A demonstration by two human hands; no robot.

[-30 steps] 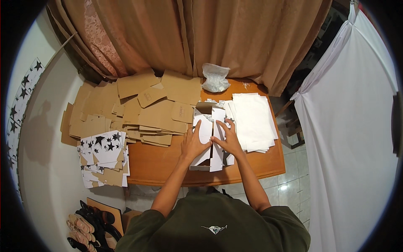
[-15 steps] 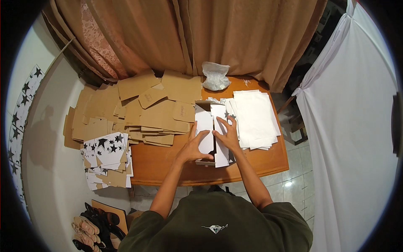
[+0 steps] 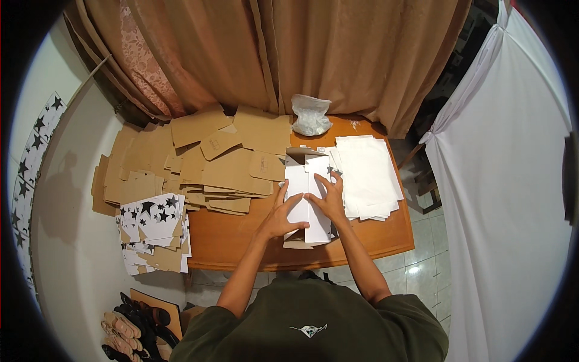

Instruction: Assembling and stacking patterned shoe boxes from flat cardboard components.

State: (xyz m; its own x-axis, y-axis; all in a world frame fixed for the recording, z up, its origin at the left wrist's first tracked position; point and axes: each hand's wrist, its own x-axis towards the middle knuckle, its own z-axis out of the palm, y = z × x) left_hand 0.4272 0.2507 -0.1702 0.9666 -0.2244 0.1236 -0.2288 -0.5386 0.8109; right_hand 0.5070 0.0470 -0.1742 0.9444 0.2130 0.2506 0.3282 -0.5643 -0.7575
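In the middle of the table stands a cardboard box (image 3: 318, 220), white outside with black stars on its right side. Its two long white flaps meet along the middle, while brown end flaps stick out at the far and near ends. On the box's left side lies my left hand (image 3: 281, 216), thumb on the left flap and fingers along the edge. My right hand (image 3: 329, 200) grips the right side, its thumb close to the seam and its fingers curled over the star-printed edge. Both hands squeeze the box between them.
Flat brown cardboard pieces (image 3: 229, 166) pile up on the left of the table. Star-printed sheets (image 3: 151, 220) lie at its near left. White paper sheets (image 3: 368, 175) are stacked to the right, and a clear plastic bag (image 3: 312, 114) sits behind the box. Shoes (image 3: 136, 329) stand lower left.
The two long flaps have come together, narrowing the dark gap between them. My hands have moved closer to each other. The near end flap now shows more.
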